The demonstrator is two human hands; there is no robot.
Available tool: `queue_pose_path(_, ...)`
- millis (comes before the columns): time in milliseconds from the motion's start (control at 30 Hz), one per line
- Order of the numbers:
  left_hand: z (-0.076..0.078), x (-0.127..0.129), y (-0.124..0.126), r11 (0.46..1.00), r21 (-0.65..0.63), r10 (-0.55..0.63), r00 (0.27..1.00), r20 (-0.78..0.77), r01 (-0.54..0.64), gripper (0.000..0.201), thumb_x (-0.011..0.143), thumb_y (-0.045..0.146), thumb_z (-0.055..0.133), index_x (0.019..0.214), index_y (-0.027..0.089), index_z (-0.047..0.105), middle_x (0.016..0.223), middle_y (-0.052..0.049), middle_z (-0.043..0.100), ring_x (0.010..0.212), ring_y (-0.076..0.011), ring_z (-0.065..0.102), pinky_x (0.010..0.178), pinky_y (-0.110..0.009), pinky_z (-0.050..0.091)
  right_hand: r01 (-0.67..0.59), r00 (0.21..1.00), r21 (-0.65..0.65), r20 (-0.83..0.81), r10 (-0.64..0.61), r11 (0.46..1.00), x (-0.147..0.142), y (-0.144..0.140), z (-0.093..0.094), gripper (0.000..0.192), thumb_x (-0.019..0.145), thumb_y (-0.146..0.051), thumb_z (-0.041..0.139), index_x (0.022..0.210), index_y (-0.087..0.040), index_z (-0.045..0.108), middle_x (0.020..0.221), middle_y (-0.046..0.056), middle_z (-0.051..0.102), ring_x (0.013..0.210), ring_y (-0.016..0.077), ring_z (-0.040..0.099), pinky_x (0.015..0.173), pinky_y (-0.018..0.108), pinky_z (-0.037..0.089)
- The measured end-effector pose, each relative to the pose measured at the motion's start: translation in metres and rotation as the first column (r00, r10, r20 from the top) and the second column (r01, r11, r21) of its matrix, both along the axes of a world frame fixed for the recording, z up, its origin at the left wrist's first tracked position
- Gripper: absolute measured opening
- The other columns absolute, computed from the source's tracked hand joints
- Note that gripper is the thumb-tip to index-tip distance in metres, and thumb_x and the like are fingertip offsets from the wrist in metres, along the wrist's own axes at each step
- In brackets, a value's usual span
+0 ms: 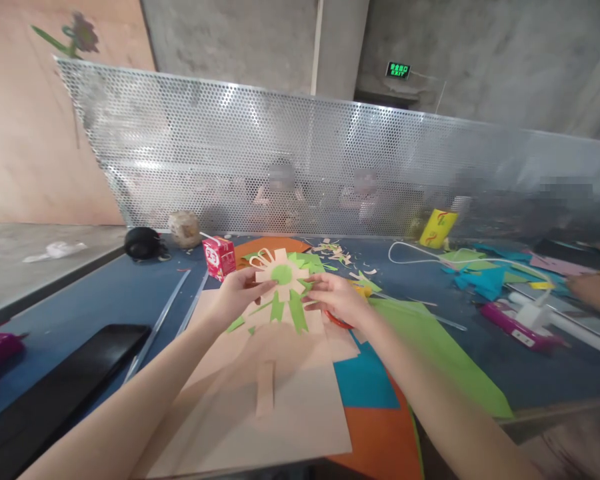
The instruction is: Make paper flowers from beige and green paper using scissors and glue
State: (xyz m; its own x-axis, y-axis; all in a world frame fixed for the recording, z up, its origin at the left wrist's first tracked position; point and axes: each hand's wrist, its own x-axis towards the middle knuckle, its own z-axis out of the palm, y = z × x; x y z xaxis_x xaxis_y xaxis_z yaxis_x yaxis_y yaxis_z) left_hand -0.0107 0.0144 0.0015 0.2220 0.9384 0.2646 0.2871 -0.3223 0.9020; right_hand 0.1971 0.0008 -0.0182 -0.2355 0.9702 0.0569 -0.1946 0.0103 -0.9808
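Observation:
A paper flower (281,274) with a green round centre, pale peach petals and two green ribbon-like tails is held up in front of me. Pinching its left edge is my left hand (237,293), thumb in front. My right hand (339,297) has its fingers closed on the flower's right side, next to some green paper pieces. Looped peach strips stick out at the flower's upper left. Below lies a large peach paper sheet (250,413), with a short peach strip (265,390) on it. A red curved handle (337,320) shows partly under my right hand.
A red drink carton (219,257) with a straw stands behind my left hand. Paper scraps (333,251) lie beyond the flower. Green sheets (445,353) and a purple power strip (523,327) are rightward; a black phone-like slab (70,393) lies left. A perforated metal screen (260,153) bounds the back.

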Motion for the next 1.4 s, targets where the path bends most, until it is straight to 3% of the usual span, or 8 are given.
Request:
queue_pose_path(167, 0.0022, 0.0021, -0.0024, 0.999, 0.029, -0.031, 0.999, -0.029, 0.032, 0.019, 0.063, 0.033, 0.063, 0.067, 0.016, 0.055, 0.052, 0.004, 0.046, 0.046, -0.0087, 0.046, 0.043, -0.021, 0.034, 0.013, 1.0, 0.014, 0.014, -0.013, 1.0, -0.0001, 0.0031, -0.0058, 0.029, 0.058, -0.014, 0.07, 0.081, -0.015, 0.053, 0.066, 0.002, 0.065, 0.058, 0.0138, 0.063, 0.066, 0.033, 0.052)
queue_pose_path(367, 0.0049, 0.0039, -0.0035, 0.998, 0.059, 0.011, 0.997, -0.081, -0.006, 0.022, 0.061, 0.036, 0.064, 0.058, 0.017, 0.051, 0.047, 0.005, 0.045, 0.043, -0.0088, 0.045, 0.042, -0.02, 0.032, 0.03, 1.0, -0.027, -0.01, -0.03, 0.999, 0.0017, 0.0025, -0.0037, 0.028, 0.056, -0.016, 0.071, 0.078, -0.016, 0.053, 0.066, 0.002, 0.065, 0.055, 0.0134, 0.063, 0.066, 0.032, 0.052)
queue_pose_path(1033, -0.0008, 0.0035, 0.0002, 0.998, 0.066, 0.015, 0.996, -0.085, -0.01, 0.02, 0.061, 0.035, 0.063, 0.066, 0.017, 0.057, 0.046, 0.004, 0.051, 0.039, -0.01, 0.048, 0.04, -0.021, 0.034, 0.117, 0.993, 0.022, -0.012, -0.117, 0.993, 0.0, 0.0006, 0.0006, 0.025, 0.054, -0.017, 0.07, 0.075, -0.016, 0.055, 0.068, 0.001, 0.064, 0.059, 0.0125, 0.062, 0.067, 0.031, 0.052)
queue_pose_path(1233, -0.0004, 0.0032, -0.0008, 0.999, 0.052, 0.015, 0.997, -0.082, -0.011, 0.019, 0.062, 0.033, 0.063, 0.062, 0.018, 0.052, 0.047, 0.005, 0.049, 0.04, -0.0111, 0.052, 0.042, -0.023, 0.035, 0.05, 0.999, -0.002, -0.012, -0.05, 0.999, -0.0006, 0.0009, -0.0011, 0.024, 0.056, -0.02, 0.07, 0.076, -0.017, 0.056, 0.071, 0.001, 0.062, 0.061, 0.0117, 0.06, 0.064, 0.03, 0.052)
queue_pose_path(1400, -0.0023, 0.0051, -0.0014, 0.997, 0.053, -0.063, 0.998, -0.029, 0.065, 0.021, 0.063, 0.032, 0.063, 0.06, 0.017, 0.049, 0.053, 0.004, 0.046, 0.041, -0.0101, 0.051, 0.042, -0.023, 0.039, 0.017, 0.996, 0.023, 0.083, -0.019, 1.0, -0.0012, -0.0003, -0.0016, 0.018, 0.064, -0.029, 0.066, 0.075, -0.016, 0.06, 0.071, 0.001, 0.058, 0.062, 0.0103, 0.058, 0.059, 0.026, 0.051)
